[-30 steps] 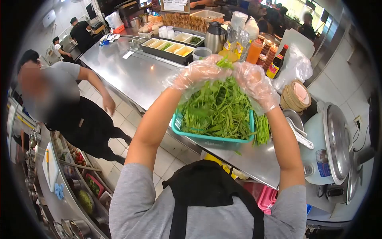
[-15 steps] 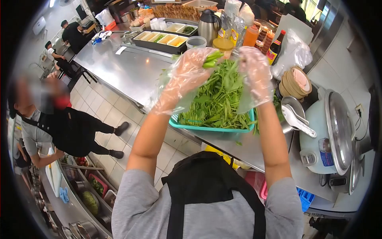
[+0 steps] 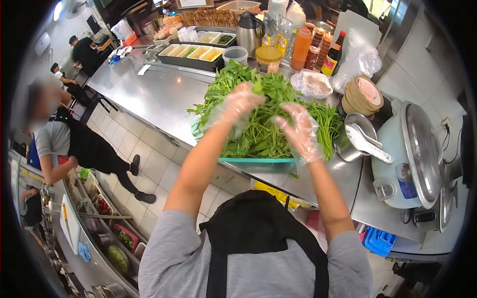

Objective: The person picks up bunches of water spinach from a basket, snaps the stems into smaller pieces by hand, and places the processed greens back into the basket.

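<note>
A heap of leafy greens (image 3: 261, 131) with long stems fills a teal plastic basket (image 3: 258, 164) on the steel counter. Both my hands wear clear plastic gloves. Over the left part of the heap, my left hand (image 3: 241, 105) is closed on green stems (image 3: 257, 85), whose pale ends stick out past the fingers, slightly blurred. My right hand (image 3: 300, 128) hovers at the heap's right side with its fingers apart and nothing in it. Beside it, more thin-stemmed greens (image 3: 323, 126) lie to the right of the basket.
Behind the basket stand a tub with a yellow lid (image 3: 268, 58), a steel jug (image 3: 250, 34) and sauce bottles (image 3: 301, 48). To the right are a metal pot with a white ladle (image 3: 365, 144), stacked bowls (image 3: 360, 97) and a large cooker (image 3: 407, 154). A co-worker (image 3: 84, 139) stands at left.
Both hands have come down from above the basket to the greens. My right hand's fingers have spread. The white-wrapped container behind has come into view, and the co-worker at left has shifted.
</note>
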Demonstrator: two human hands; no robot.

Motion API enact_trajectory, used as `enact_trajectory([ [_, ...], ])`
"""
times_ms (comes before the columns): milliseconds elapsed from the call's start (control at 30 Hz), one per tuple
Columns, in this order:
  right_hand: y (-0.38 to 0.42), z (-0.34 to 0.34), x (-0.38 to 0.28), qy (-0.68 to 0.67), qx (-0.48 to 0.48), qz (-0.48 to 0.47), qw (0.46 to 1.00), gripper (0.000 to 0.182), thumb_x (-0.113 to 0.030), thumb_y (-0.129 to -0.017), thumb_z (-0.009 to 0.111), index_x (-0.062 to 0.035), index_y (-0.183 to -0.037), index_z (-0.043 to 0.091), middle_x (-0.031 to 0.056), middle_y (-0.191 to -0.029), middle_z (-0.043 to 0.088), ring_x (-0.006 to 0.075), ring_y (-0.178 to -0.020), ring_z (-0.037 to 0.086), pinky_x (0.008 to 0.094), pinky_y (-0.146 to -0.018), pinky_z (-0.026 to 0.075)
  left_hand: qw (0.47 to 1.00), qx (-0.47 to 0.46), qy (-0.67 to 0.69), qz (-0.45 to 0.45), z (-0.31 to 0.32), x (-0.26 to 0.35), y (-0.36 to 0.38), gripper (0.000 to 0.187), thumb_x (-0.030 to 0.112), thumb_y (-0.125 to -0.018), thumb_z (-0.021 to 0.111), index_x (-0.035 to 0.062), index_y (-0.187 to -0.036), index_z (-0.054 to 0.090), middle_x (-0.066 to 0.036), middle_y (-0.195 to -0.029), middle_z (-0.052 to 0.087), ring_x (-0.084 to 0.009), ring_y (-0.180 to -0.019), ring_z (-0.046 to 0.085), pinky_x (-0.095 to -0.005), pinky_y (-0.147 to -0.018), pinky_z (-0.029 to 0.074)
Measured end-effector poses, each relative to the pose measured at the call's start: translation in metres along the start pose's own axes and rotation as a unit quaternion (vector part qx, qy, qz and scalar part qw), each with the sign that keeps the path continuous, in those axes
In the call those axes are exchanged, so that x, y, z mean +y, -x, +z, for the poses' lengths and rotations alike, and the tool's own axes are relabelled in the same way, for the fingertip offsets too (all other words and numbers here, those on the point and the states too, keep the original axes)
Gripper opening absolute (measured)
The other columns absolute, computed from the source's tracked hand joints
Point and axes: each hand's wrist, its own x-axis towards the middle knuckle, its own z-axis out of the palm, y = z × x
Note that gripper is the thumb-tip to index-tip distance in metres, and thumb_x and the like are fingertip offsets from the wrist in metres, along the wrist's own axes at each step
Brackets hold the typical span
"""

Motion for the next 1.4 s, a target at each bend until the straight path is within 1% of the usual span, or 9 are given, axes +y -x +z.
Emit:
enact_trajectory([
  [100,-0.010,-0.007,-0.008,-0.079,0.028,0.036,0.996,0.034,-0.032,-0.086,0.068,-0.0046,-0.107,0.067,0.0153,-0.108,0.066,0.0302,-0.099,0.063,0.0395,-0.090,0.048,0.986,0.022,0.162,-0.012,-0.032,0.046,0.028,0.041,0.029,-0.074,0.077,0.0026,-0.104,0.067,-0.006,-0.095,0.067,-0.0174,-0.087,0.058,-0.0344,-0.078,0.047],
  [167,-0.019,0.003,-0.009,-0.160,0.025,0.046,0.986,0.038,-0.033,-0.089,0.067,-0.0010,-0.108,0.066,0.0159,-0.100,0.068,0.0268,-0.094,0.065,0.0378,-0.086,0.050,0.944,0.001,0.326,0.038,-0.049,0.066,0.042,0.063,0.026,-0.070,0.081,0.0000,-0.118,0.050,-0.008,-0.096,0.063,-0.0166,-0.089,0.058,-0.0305,-0.080,0.046],
  [333,-0.029,0.017,-0.045,-0.244,-0.044,0.128,0.960,0.047,-0.035,-0.088,0.069,0.0052,-0.112,0.064,0.0181,-0.098,0.069,0.0236,-0.091,0.065,0.0352,-0.083,0.050,0.941,-0.003,0.338,0.007,-0.059,0.073,0.044,0.060,0.023,-0.073,0.080,0.0031,-0.119,0.047,-0.004,-0.094,0.061,-0.0129,-0.082,0.054,-0.0286,-0.074,0.043],
  [400,-0.030,0.030,-0.041,-0.295,-0.023,0.157,0.942,0.045,-0.033,-0.087,0.070,0.0048,-0.110,0.065,0.0153,-0.096,0.069,0.0212,-0.087,0.065,0.0339,-0.081,0.051,0.941,0.029,0.334,0.040,-0.050,0.075,0.059,0.030,0.028,-0.085,0.065,0.0058,-0.105,0.071,0.004,-0.078,0.057,-0.0091,-0.072,0.044,-0.0233,-0.073,0.038],
  [700,-0.032,0.024,-0.015,-0.462,-0.087,0.233,0.851,0.035,-0.014,-0.088,0.070,-0.0031,-0.119,0.060,0.0009,-0.092,0.063,0.0078,-0.076,0.055,0.0229,-0.067,0.045,0.958,0.013,0.287,-0.011,-0.038,0.042,0.035,0.026,0.032,-0.090,0.065,0.0066,-0.090,0.069,0.005,-0.067,0.046,-0.0099,-0.063,0.041,-0.0315,-0.085,0.043],
  [800,-0.029,0.025,-0.005,-0.524,-0.072,0.216,0.821,0.028,-0.010,-0.087,0.067,-0.0043,-0.115,0.063,0.0000,-0.084,0.060,0.0067,-0.069,0.051,0.0210,-0.062,0.042,0.981,0.005,0.194,0.018,-0.046,0.045,0.048,0.036,0.038,-0.083,0.072,0.0043,-0.096,0.067,0.002,-0.074,0.054,-0.0116,-0.073,0.052,-0.0345,-0.092,0.046],
  [933,-0.025,0.008,0.018,-0.501,-0.054,0.235,0.831,0.032,-0.005,-0.087,0.065,-0.0044,-0.119,0.060,0.0018,-0.085,0.061,0.0079,-0.069,0.053,0.0208,-0.061,0.044,0.978,0.154,0.136,-0.027,-0.052,0.044,0.082,0.076,0.046,-0.074,0.078,-0.0078,-0.122,0.055,-0.018,-0.114,0.062,-0.0249,-0.108,0.059,-0.0382,-0.092,0.046],
  [1167,-0.039,-0.016,0.025,-0.589,-0.061,0.221,0.775,0.050,0.002,-0.087,0.059,-0.0041,-0.135,0.050,0.0059,-0.086,0.063,0.0092,-0.069,0.055,0.0193,-0.058,0.044,0.980,0.116,0.023,0.161,-0.028,0.048,0.072,0.046,0.035,-0.083,0.074,0.0079,-0.120,0.067,-0.009,-0.087,0.072,-0.0162,-0.075,0.065,-0.0317,-0.072,0.053],
  [1400,-0.035,-0.001,-0.005,-0.628,-0.056,0.262,0.730,0.049,0.008,-0.086,0.055,-0.0035,-0.134,0.050,0.0072,-0.086,0.064,0.0101,-0.068,0.055,0.0210,-0.060,0.044,0.944,0.191,-0.117,0.243,0.011,0.042,0.040,0.048,0.035,-0.083,0.070,0.0206,-0.128,0.062,-0.018,-0.089,0.070,-0.0336,-0.078,0.067,-0.0401,-0.074,0.053],
])
